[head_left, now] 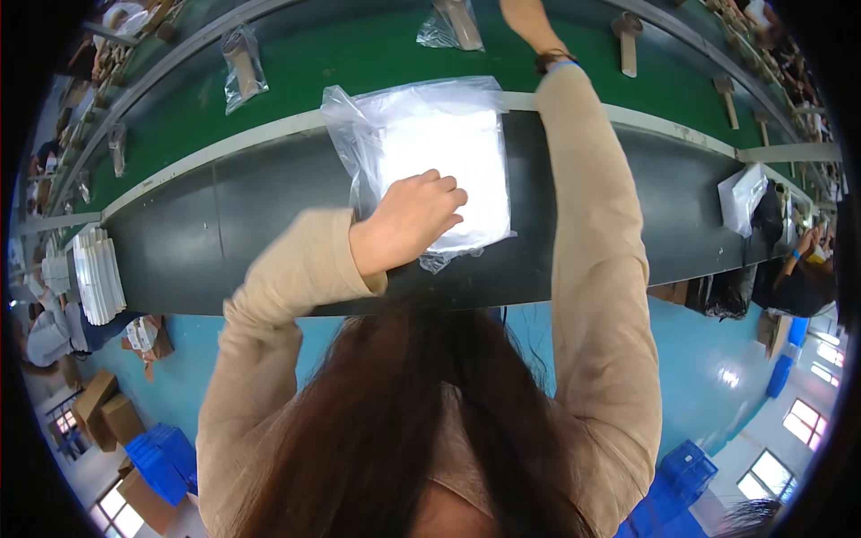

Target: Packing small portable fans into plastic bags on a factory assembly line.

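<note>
Left hand (414, 218) over glare-washed package (448, 143); right hand (531, 25) cut off above; either grip impossible to tell

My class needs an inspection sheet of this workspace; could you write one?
Surface: dark bench beside a green belt.
Job's things: white stack with clear plastic on the bench; tan handled items on the belt, some bagged.
Clutter: pale stack at the bench's left, white package at right.
Hands: left hand on the white stack, fingers curled; right hand over the belt, cut off by the picture's edge.
Cables: nothing seen.
Surroundings: blue crates, cardboard boxes, people on both sides.
</note>
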Available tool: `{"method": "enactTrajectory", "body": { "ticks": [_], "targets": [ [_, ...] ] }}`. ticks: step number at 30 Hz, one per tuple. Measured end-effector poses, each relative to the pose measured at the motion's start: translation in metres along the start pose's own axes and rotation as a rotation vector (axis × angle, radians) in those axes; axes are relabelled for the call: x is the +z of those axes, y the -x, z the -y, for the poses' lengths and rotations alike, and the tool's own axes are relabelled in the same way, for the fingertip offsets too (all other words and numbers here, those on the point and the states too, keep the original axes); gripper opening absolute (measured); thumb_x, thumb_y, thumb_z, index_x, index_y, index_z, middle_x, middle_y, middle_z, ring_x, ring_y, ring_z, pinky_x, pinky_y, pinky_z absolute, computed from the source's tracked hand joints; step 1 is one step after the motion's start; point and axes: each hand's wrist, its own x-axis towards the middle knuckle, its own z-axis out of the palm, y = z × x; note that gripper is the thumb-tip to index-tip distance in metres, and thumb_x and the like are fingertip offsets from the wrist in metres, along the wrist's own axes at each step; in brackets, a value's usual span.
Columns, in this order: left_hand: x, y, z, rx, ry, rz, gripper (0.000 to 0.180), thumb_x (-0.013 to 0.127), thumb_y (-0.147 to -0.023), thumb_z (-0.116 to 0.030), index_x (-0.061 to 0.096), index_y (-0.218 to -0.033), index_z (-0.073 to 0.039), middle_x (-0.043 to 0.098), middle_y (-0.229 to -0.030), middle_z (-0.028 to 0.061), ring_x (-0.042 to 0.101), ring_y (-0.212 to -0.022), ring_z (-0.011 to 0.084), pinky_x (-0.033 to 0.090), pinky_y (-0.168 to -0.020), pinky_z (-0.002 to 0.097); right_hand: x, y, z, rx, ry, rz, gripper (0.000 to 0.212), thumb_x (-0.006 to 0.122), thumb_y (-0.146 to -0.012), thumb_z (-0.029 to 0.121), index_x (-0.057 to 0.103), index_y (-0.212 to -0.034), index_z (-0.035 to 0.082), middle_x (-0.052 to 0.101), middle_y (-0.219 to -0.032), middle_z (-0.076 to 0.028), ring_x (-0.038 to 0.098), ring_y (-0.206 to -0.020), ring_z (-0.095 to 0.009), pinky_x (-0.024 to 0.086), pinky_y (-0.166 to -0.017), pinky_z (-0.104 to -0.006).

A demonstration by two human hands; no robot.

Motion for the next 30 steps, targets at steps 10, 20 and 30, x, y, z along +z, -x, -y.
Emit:
{"method": "enactTrajectory", "body": {
  "ticks": [10, 20, 30],
  "targets": [
    [0.064, 0.018, -0.013, -0.062, 0.179, -0.173, 0.015, 0.069, -0.079, -0.016, 0.061, -0.088, -0.006, 0.058, -0.091, 0.0062, 0.055, -0.087, 0.0254, 0.047, -0.077, 0.0366, -0.183, 0.073, -0.031, 0.455, 0.146, 0.013, 0.031, 0.050, -0.098, 0.032, 0.060, -0.115, 0.008, 0.066, -0.098, -0.013, 0.063, -0.093, -0.020, 0.048, -0.079, -0.0322],
    [0.046, 0.017, -0.008, -0.248, 0.329, -0.136, 0.007, 0.063, -0.083, -0.005, 0.067, -0.087, 0.000, 0.066, -0.089, 0.0110, 0.065, -0.076, 0.0277, 0.052, -0.069, 0.0356, -0.159, 0.052, -0.104, 0.777, 0.598, 0.090, 0.101, 0.053, -0.072, 0.080, 0.031, -0.147, 0.017, 0.052, -0.130, -0.026, 0.051, -0.120, -0.045, 0.040, -0.101, -0.0501],
    [0.042, 0.007, -0.008, -0.341, 0.560, -0.124, 0.025, 0.061, -0.080, 0.000, 0.057, -0.105, -0.002, 0.064, -0.077, 0.0083, 0.065, -0.066, 0.0209, 0.051, -0.062, 0.0303, -0.142, 0.013, -0.136, 0.784, 0.772, 0.070, 0.106, 0.064, -0.066, 0.073, 0.037, -0.135, -0.003, 0.067, -0.103, -0.025, 0.067, -0.098, -0.036, 0.051, -0.084, -0.0444]
  ]
}}
